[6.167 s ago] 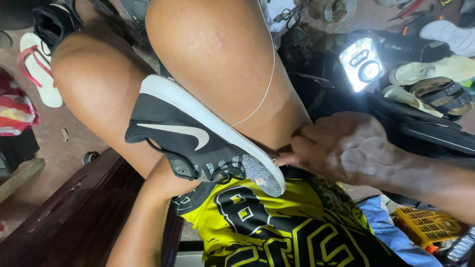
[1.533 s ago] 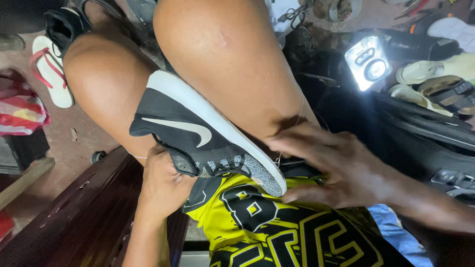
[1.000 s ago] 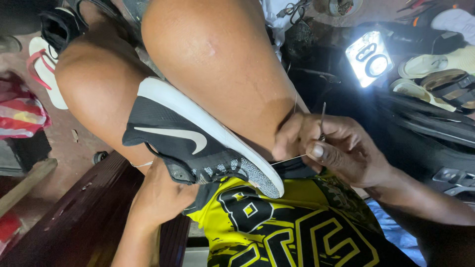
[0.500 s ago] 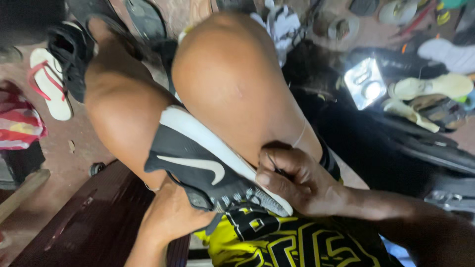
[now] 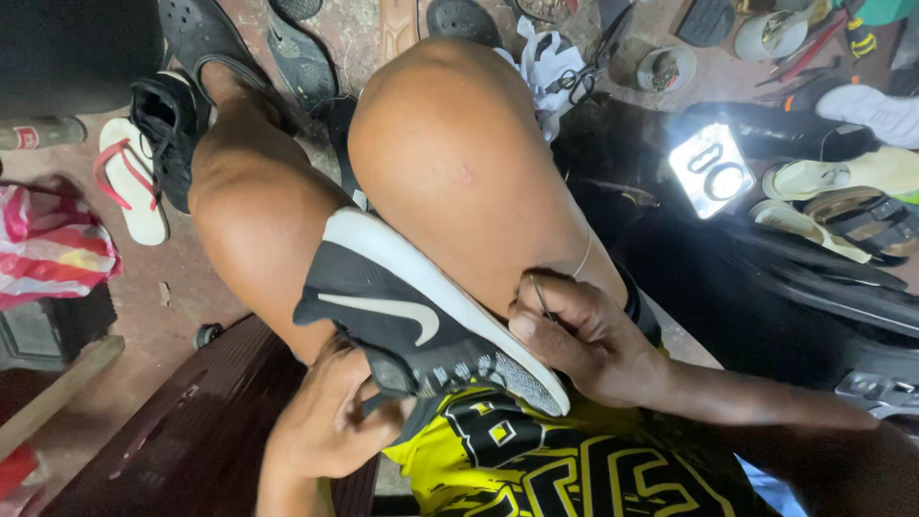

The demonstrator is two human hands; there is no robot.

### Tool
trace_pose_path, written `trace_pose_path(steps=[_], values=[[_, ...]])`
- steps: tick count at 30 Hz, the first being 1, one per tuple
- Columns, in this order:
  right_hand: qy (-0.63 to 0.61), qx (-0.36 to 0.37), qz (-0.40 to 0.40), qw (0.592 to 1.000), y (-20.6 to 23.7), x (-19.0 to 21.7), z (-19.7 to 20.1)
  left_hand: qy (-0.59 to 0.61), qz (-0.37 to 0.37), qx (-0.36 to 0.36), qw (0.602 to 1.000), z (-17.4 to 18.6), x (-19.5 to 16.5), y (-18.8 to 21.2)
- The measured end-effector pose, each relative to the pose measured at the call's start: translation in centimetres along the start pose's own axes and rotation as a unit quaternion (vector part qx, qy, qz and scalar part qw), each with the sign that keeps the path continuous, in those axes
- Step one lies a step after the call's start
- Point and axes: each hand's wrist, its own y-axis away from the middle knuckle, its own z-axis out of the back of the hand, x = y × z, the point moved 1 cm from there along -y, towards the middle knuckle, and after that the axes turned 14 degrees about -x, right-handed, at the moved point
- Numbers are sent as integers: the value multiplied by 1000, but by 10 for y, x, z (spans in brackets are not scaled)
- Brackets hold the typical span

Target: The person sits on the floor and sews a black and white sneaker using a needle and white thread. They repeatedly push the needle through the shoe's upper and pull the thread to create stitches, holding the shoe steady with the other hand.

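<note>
The black shoe (image 5: 421, 330) is clamped between the knees and steadied by the left hand (image 5: 325, 426), while a needle (image 5: 542, 295) is pinched in the right hand (image 5: 584, 335) at the white sole, stitching seemingly unfinished.

A small lamp (image 5: 710, 170) glared white at upper right. Knees were evenly lit; the right side lay in deep shadow. Focus was mostly sharp.

A reddish-brown dusty floor (image 5: 144, 287) is cluttered: a white flip-flop with red straps (image 5: 129, 191), a striped pink bag (image 5: 48, 249), loose sandals (image 5: 842, 206) at right, scissors (image 5: 584, 72), and a bright rectangular lamp (image 5: 710, 170) glowing; dark wooden bench (image 5: 191, 431) lower left
</note>
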Motion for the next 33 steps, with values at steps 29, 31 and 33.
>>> trace_pose_path(steps=[29, 31, 33], values=[[173, 132, 47, 975, 71, 6, 27, 23, 136, -17, 990, -78, 17, 65], [192, 130, 42, 972, 71, 6, 27, 14, 113, -16, 993, -77, 15, 64], [227, 131, 22, 965, 71, 6, 26, 6, 113, -26, 993, -76, 14, 63]])
